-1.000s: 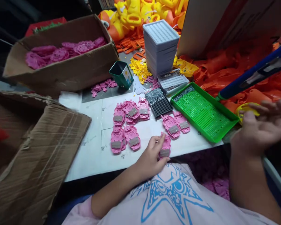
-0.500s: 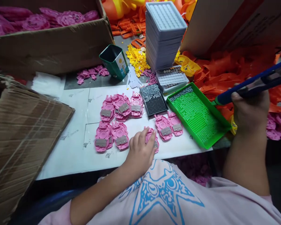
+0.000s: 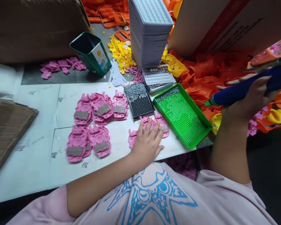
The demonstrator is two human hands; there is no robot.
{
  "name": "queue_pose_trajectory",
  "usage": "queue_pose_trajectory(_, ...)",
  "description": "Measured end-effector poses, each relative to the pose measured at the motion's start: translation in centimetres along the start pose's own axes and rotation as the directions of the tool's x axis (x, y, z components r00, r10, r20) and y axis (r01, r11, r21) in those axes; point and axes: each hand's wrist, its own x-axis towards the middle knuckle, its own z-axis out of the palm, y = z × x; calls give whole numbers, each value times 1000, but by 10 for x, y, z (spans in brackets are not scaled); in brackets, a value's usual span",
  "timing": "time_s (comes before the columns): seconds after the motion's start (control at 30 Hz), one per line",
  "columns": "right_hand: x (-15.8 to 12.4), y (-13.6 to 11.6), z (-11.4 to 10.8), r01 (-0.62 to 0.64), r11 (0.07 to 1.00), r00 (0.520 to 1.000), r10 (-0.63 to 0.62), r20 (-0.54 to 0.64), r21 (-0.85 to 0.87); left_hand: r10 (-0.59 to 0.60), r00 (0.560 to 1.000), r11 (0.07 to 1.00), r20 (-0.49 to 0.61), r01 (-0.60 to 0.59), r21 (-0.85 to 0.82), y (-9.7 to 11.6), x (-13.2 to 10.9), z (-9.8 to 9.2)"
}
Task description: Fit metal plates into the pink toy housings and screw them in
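Note:
My left hand (image 3: 147, 144) lies palm down with its fingers spread over a pink plastic casing (image 3: 145, 121), partly hiding it. Another pink casing (image 3: 132, 137) shows at the wrist side of the fingers, and one more (image 3: 163, 125) just beyond the fingertips. At the right, my right hand (image 3: 256, 95) is wrapped round a thick blue electric screwdriver (image 3: 234, 90) with a green tip, held in the air beyond the green tray (image 3: 202, 135). More pink casings with grey metal plates (image 3: 99, 140) lie in two rows on the left.
A black perforated tray (image 3: 142, 106) of small screws sits beside the green one. Behind them rises a tall stack of white trays (image 3: 150, 40). A dark green bin (image 3: 90, 57), yellow parts (image 3: 119, 53), orange parts (image 3: 201, 70) and cardboard boxes (image 3: 37, 34) surround the work sheet.
My left hand has gone from a single casing to the pair nearer the green tray, its fingers spreading. The screwdriver has swung to point more to the left. The whole view has shifted right.

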Motion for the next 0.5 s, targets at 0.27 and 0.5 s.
queue_pose_trajectory(0.27,-46,-32,-6,-156,988,938,152,312,-13,-13,997,999,-79,10,-34,-9,-5,3)
queue_pose_trajectory(0.5,-66,-40,1,-218,976,928,206,310,1,38,993,999,-109,-40,-11,-24,-12,-4)
